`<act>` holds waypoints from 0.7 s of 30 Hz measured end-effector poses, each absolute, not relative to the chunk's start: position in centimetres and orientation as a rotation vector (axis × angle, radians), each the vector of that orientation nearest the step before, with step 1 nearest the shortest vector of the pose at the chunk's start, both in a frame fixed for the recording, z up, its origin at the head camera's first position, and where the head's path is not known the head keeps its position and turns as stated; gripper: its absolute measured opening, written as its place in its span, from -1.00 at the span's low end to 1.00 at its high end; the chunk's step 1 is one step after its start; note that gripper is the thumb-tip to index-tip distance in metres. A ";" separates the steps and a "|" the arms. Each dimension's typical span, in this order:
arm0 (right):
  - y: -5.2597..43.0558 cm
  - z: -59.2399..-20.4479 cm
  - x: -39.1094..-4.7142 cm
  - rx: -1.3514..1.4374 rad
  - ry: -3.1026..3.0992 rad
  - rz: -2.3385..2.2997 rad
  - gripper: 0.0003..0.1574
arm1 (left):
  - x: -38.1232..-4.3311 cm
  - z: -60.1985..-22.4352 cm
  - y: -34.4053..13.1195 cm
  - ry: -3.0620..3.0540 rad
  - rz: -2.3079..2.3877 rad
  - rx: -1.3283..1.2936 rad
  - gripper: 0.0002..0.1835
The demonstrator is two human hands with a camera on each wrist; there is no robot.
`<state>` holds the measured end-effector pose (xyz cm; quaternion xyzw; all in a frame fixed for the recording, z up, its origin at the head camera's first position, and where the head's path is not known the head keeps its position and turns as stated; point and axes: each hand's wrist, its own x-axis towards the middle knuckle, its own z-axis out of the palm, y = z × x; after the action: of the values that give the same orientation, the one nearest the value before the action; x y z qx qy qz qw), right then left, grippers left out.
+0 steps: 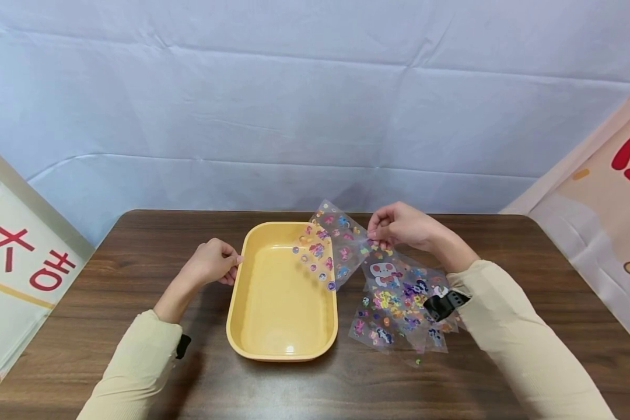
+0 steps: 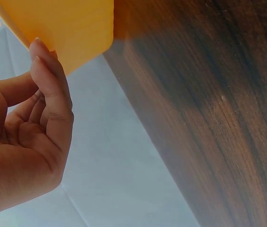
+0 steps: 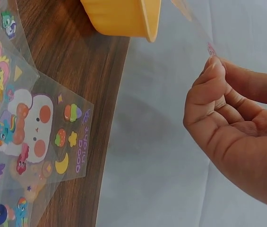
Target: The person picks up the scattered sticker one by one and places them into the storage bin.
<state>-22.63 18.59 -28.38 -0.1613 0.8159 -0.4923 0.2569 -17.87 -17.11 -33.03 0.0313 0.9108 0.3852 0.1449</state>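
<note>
A yellow tray (image 1: 282,291) with rounded corners stands on the wooden table. My left hand (image 1: 212,262) pinches the tray's left rim with thumb and fingers, seen also in the left wrist view, where the tray (image 2: 83,33) is cut off. My right hand (image 1: 403,224) pinches one corner of a clear sticker sheet (image 1: 345,238). This sheet hangs tilted over the tray's right rim, its left part above the inside. Below the right forearm lies a loose pile of clear sticker sheets (image 1: 399,303), some with cartoon ponies; the rabbit-like sheet (image 3: 36,127) reads "good night".
The brown wooden table (image 1: 273,391) ends at a pale cloth backdrop (image 1: 294,116). Printed panels with red characters (image 1: 10,245) stand at both sides. A black wrist device (image 1: 446,304) on the right sleeve hides part of the pile.
</note>
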 end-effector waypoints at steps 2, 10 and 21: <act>18.4 -28.4 -22.6 -0.444 2.209 -1.340 -0.87 | -17.9 -32.9 -17.1 2.625 1.110 0.089 -0.76; 17.6 -28.4 -22.5 -0.502 2.219 -1.306 -0.89 | -17.9 -32.8 -17.1 2.617 1.118 0.107 -0.76; 16.2 -28.6 -22.3 -0.486 2.213 -1.306 -0.90 | -18.0 -32.8 -17.2 2.617 1.101 0.113 -0.76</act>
<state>-22.27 16.23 -28.56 -0.1793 0.8172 -0.4821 0.2601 -17.98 -17.16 -32.78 0.0392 0.9106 0.3832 0.1496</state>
